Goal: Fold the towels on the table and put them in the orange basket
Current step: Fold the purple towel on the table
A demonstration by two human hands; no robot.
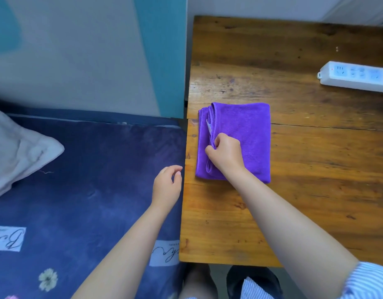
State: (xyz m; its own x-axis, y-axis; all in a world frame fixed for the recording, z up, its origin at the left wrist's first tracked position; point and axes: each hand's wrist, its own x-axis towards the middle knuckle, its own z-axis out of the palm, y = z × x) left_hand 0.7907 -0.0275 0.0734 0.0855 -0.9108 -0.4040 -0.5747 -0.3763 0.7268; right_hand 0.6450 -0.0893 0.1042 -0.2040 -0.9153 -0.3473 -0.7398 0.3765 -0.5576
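1. The towel is bright purple all over, with a small pale tag at its folded edge.
2. The table is orange-brown wood with dark grain streaks and spots.
3. The power strip is white with a small red dot.
4. The bed sheet is dark blue, printed with pale flowers and white labels in black script.
5. The pillow is white.
6. The wall is pale grey with teal bands.
7. The sleeve has thin blue and white stripes.

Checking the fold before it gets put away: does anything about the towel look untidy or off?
Slightly. The purple towel is folded on the table, but its left edge is uneven: layers stagger, with a white tag sticking out. The right hand pinches that edge. No orange basket is in view.
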